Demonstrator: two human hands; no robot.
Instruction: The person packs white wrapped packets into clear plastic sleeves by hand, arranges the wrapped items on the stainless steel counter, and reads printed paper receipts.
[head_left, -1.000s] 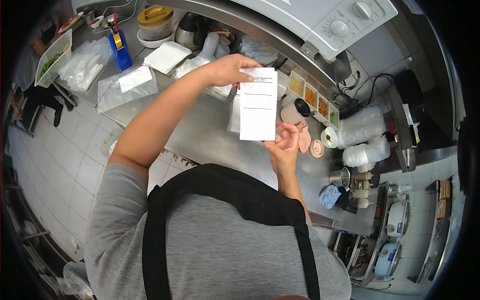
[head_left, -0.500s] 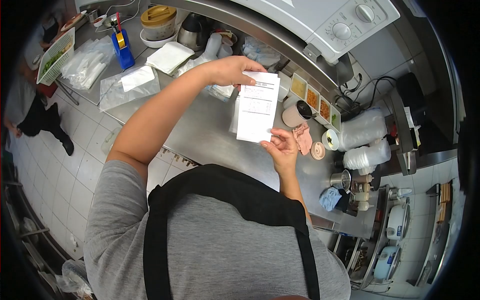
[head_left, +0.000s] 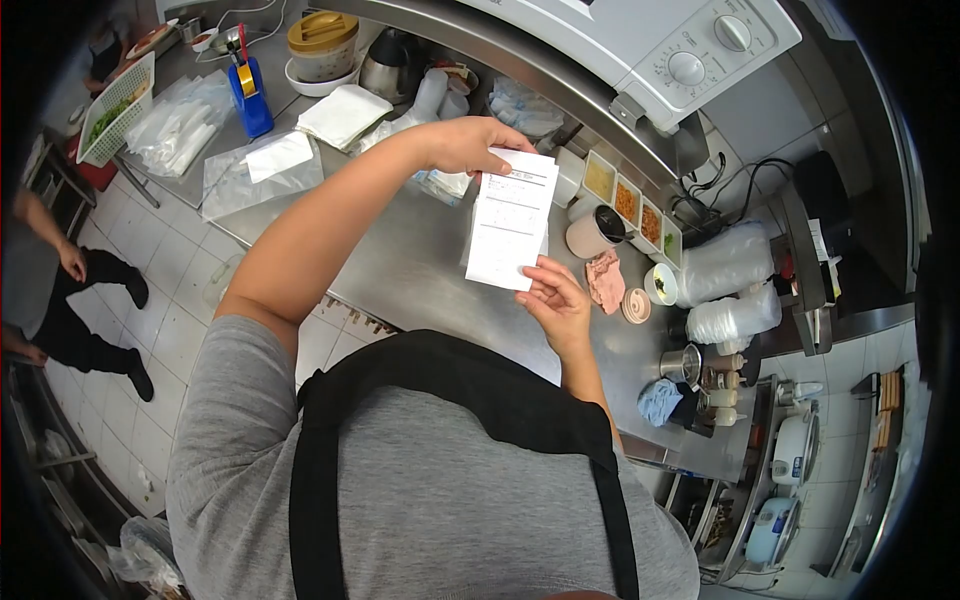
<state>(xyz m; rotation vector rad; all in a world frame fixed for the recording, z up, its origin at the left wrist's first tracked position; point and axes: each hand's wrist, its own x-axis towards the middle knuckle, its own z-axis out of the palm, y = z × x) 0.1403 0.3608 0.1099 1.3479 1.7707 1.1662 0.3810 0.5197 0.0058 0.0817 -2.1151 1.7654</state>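
Observation:
A white printed paper slip point(head_left: 511, 220) is held up over the steel counter. My left hand point(head_left: 475, 145) pinches its top edge, thumb on the front. At the lower right corner, my right hand point(head_left: 555, 300) grips the slip between thumb and fingers. Behind the slip, part of a clear plastic item shows. Right of it stand a pink container point(head_left: 588, 236) with a black inside, a pink cloth point(head_left: 605, 280) and a round pink lid point(head_left: 636, 306).
Food trays point(head_left: 627, 203) line the back edge below a white appliance point(head_left: 686, 68). At left are a blue tape dispenser point(head_left: 250, 100), plastic bags point(head_left: 180, 125) and white napkins point(head_left: 345, 115). A person point(head_left: 80, 290) walks on the tiled floor at far left.
The slip has tilted and moved slightly down and left, with my right hand following its lower corner. The person at far left has stepped nearer along the floor.

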